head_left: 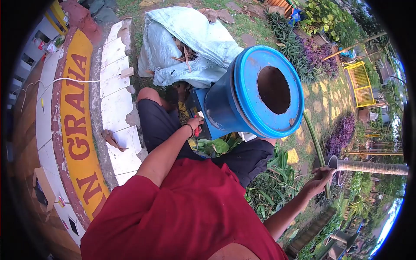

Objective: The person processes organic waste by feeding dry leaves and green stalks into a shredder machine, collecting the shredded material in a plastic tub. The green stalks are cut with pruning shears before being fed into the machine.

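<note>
My left hand (196,124), with a dark band at its wrist, is closed around a small red-handled tool (197,131) beside the blue base of a drum. Too little of the tool shows to tell its kind. The blue drum (221,102) stands tilted in the view before me, its lid (249,86) cut with a round dark opening (276,89). Out to the right, my right hand (321,179) grips a long green stalk (315,141) near its lower end. Green leaves (220,146) lie below the drum, between my legs.
A white woven sack (190,39) with dry leaves lies behind the drum. Along the left runs a tiled ledge (117,93) bearing a white cable (86,79) and its socket block. Cut greenery (268,184) covers ground at right. A yellow metal frame (359,83) stands farther off.
</note>
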Action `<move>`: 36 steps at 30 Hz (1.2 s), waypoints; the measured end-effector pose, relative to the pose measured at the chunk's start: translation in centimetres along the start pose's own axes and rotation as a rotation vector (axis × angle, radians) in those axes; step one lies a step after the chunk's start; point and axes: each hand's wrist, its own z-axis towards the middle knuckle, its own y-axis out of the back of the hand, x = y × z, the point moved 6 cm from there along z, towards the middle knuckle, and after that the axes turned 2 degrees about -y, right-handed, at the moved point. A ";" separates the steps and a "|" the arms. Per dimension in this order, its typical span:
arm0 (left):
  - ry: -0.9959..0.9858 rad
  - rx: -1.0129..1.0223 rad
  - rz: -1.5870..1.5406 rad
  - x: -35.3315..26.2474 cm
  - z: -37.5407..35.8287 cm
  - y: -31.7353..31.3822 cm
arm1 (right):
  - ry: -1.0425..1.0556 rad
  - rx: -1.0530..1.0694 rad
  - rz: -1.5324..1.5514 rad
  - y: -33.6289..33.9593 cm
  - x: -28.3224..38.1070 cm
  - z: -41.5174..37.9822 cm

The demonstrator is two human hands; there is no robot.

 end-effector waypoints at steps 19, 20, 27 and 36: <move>-0.358 -0.048 0.404 0.6 0.5 -0.8 | -0.013 0.002 -0.083 -1.0 -0.3 0.5; -0.121 0.039 0.276 1.4 0.6 -0.9 | 0.005 -0.010 -0.067 -1.2 -0.1 0.5; -0.274 -0.081 0.416 0.2 -1.1 -0.4 | 0.019 -0.030 -0.077 -1.0 -0.3 0.8; -0.313 0.037 0.426 -0.1 -1.1 -1.3 | 0.077 -0.009 -0.194 -1.7 1.2 0.8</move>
